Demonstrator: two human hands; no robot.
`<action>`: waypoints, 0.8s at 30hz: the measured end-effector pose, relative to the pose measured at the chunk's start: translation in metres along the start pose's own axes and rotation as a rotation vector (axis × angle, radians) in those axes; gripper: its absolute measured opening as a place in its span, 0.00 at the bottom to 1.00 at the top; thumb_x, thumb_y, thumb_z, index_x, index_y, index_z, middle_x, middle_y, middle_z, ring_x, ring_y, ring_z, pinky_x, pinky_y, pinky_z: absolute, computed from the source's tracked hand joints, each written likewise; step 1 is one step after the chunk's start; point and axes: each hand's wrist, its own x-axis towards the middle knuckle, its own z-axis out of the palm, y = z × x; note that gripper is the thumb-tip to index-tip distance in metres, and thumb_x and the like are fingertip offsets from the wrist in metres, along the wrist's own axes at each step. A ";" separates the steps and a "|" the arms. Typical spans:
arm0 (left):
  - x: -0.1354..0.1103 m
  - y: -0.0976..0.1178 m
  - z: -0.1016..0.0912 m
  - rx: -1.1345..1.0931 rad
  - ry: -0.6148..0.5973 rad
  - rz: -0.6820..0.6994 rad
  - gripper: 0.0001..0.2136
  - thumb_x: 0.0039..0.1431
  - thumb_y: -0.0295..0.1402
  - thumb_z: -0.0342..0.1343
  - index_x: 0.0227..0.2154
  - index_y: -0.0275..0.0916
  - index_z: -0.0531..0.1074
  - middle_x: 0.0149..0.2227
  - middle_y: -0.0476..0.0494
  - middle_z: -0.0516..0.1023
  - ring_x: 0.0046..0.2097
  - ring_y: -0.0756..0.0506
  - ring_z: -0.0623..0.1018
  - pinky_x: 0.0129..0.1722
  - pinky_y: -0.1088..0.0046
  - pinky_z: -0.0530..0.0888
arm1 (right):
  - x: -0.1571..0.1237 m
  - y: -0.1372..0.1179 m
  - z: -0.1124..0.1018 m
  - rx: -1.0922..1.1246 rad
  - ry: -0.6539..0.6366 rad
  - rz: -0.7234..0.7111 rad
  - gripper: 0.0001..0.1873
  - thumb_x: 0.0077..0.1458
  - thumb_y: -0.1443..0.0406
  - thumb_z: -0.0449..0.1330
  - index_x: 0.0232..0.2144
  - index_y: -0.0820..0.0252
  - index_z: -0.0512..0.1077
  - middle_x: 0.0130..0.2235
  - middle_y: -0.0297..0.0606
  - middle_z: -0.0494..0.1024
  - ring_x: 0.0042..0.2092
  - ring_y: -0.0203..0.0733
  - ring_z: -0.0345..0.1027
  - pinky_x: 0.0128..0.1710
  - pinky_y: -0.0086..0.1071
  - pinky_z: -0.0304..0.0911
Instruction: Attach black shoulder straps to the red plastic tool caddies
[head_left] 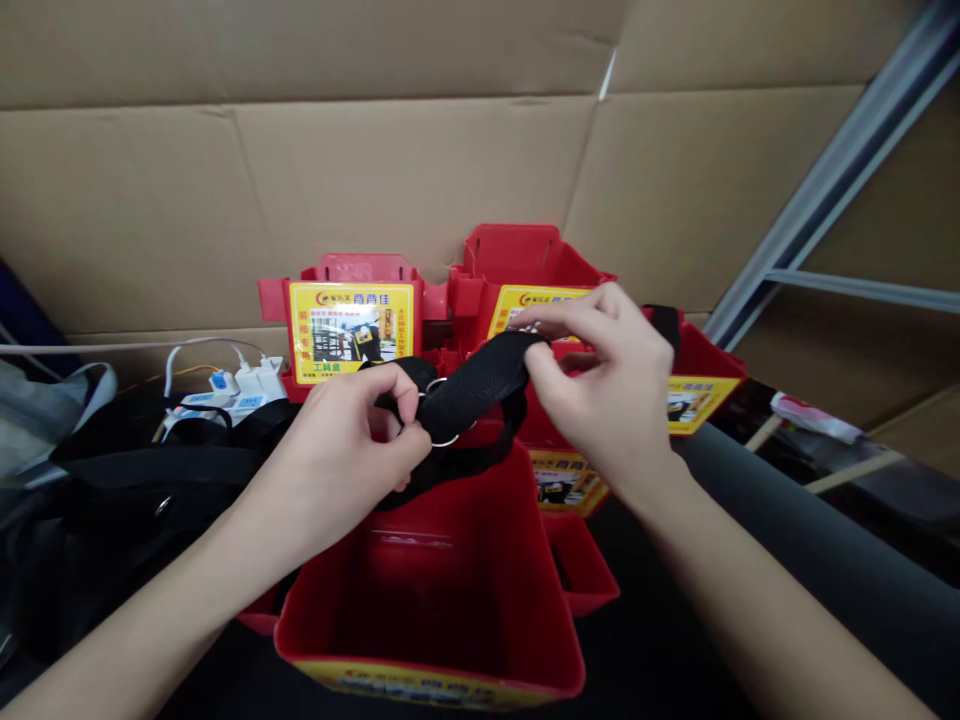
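Black webbing strap point(476, 388) runs between my two hands above a red plastic tool box. A metal ring point(444, 440) shows where the strap loops, right beside my left fingers. My left hand point(360, 430) pinches the strap at the ring, thumb and forefinger pressed together. With thumb and fingers, my right hand point(600, 375) grips the strap's other end. Below them, the red tool box point(551, 560) faces up, its inside visible and a yellow label on its near side. More of the strap curves down behind the ring toward the box's back edge.
Behind stand several more red tool boxes point(517, 245) with yellow labels. To the left lie a heap of black straps point(157, 470) and a white power strip point(225, 405) with plugs. Cardboard point(420, 180) lines the back; a metal frame point(832, 170) slants at right.
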 end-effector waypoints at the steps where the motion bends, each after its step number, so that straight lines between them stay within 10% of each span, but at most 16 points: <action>1: 0.000 0.000 0.000 -0.004 0.008 -0.009 0.05 0.43 0.25 0.49 0.23 0.39 0.59 0.23 0.55 0.66 0.21 0.54 0.69 0.18 0.81 0.67 | 0.001 0.003 0.001 -0.061 -0.015 -0.088 0.15 0.47 0.76 0.53 0.35 0.60 0.74 0.35 0.41 0.69 0.37 0.42 0.67 0.32 0.34 0.68; 8: 0.000 0.000 -0.002 -0.061 0.006 0.049 0.05 0.44 0.23 0.48 0.25 0.40 0.59 0.16 0.58 0.64 0.18 0.54 0.70 0.16 0.84 0.66 | 0.001 0.000 -0.011 -0.049 -0.396 -0.638 0.18 0.55 0.74 0.52 0.44 0.52 0.71 0.45 0.35 0.75 0.48 0.40 0.68 0.47 0.38 0.64; 14: 0.000 -0.002 -0.001 -0.086 -0.076 -0.006 0.07 0.43 0.21 0.47 0.24 0.40 0.57 0.16 0.56 0.66 0.18 0.52 0.70 0.15 0.81 0.69 | 0.005 0.002 -0.011 0.549 -0.010 0.232 0.09 0.59 0.64 0.51 0.31 0.59 0.70 0.30 0.35 0.79 0.32 0.40 0.75 0.33 0.33 0.72; 17: 0.001 -0.002 -0.002 -0.145 -0.101 0.034 0.08 0.45 0.20 0.47 0.25 0.40 0.57 0.16 0.57 0.66 0.18 0.54 0.69 0.15 0.83 0.69 | 0.011 0.000 -0.018 0.857 -0.236 0.488 0.16 0.61 0.55 0.46 0.37 0.60 0.68 0.30 0.39 0.79 0.32 0.44 0.75 0.32 0.38 0.72; 21: 0.002 -0.003 -0.004 -0.276 -0.129 0.106 0.09 0.48 0.20 0.49 0.30 0.39 0.58 0.24 0.54 0.69 0.19 0.55 0.70 0.15 0.84 0.70 | 0.008 -0.015 -0.028 0.794 -0.796 0.120 0.23 0.56 0.57 0.55 0.53 0.55 0.62 0.50 0.41 0.72 0.51 0.44 0.67 0.50 0.39 0.65; 24: 0.002 -0.004 -0.006 -0.324 -0.153 0.157 0.11 0.51 0.21 0.50 0.37 0.41 0.60 0.32 0.52 0.68 0.23 0.55 0.73 0.16 0.84 0.72 | 0.004 -0.024 -0.029 0.486 -0.872 -0.156 0.34 0.48 0.68 0.62 0.57 0.54 0.57 0.55 0.39 0.66 0.55 0.42 0.61 0.54 0.37 0.60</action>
